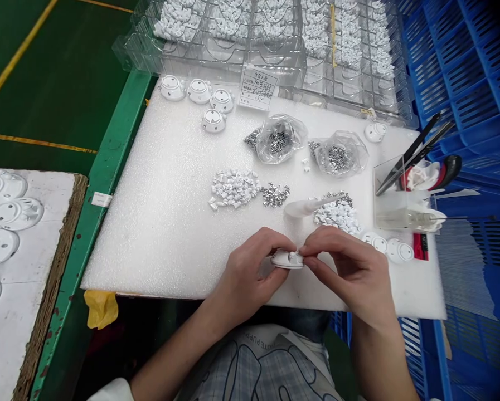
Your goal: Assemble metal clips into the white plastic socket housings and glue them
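Gripping a small white plastic housing (287, 259), the left hand (247, 273) and right hand (348, 273) meet at its top. White foam (149, 234) lies beneath.

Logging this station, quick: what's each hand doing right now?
Left hand: closed, gripping the white plastic cap.
Right hand: closed, pinching the same cap from the other side.

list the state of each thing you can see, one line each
left hand, pinching the white plastic part from one side
right hand, pinching the same part from the other side
white foam sheet, lying flat with parts spread on it
clear plastic bags, lying on the foam, holding small metal pieces
clear plastic tray, holding many small white pieces
loose white pieces, heaped on the foam
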Demonstrator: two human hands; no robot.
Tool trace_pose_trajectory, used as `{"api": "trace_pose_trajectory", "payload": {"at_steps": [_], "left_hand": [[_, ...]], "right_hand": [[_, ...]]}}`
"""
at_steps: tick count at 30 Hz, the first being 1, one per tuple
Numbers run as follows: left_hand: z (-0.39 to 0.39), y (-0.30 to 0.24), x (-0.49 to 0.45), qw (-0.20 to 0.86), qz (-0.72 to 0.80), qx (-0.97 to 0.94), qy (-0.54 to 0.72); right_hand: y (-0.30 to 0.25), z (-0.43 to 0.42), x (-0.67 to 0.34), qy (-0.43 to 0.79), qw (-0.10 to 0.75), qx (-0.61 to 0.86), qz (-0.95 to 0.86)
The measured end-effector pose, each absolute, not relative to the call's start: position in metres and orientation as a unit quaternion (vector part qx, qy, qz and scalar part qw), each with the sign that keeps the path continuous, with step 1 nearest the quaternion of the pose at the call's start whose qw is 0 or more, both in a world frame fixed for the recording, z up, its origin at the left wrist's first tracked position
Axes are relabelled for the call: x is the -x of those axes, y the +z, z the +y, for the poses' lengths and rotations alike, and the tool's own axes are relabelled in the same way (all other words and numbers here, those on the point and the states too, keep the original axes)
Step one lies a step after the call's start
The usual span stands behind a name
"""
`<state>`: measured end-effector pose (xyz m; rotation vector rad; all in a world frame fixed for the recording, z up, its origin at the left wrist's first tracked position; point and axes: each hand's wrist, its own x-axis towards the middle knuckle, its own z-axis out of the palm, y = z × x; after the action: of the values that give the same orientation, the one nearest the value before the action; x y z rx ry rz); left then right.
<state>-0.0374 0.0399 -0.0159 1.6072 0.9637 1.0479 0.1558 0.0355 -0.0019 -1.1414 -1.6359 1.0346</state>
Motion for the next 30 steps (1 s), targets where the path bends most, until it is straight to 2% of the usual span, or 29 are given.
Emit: {"api": "trace_pose_trajectory", "payload": {"at_steps": [12,22,25,30], "left_hand": [[0.04,-0.014,0.038,0.47,0.401,-0.659,0.429],[0.041,-0.014,0.04,0.475,0.375,-0.675,0.423],[0.041,-0.014,0.041,0.483,0.377,-0.669,0.419],[0.043,-0.012,0.04,0.497,0.377,-0.656,0.425]], "right_hand": [[0.0,0.037,-0.156,0.419,0.424,0.47,-0.651],[-0.009,0.044,-0.143,0.532,0.474,0.44,-0.546],[-0.01,0.039,-0.142,0.5,0.478,0.441,-0.572],[-0.013,0.026,-0.141,0.348,0.484,0.448,-0.667]]}}
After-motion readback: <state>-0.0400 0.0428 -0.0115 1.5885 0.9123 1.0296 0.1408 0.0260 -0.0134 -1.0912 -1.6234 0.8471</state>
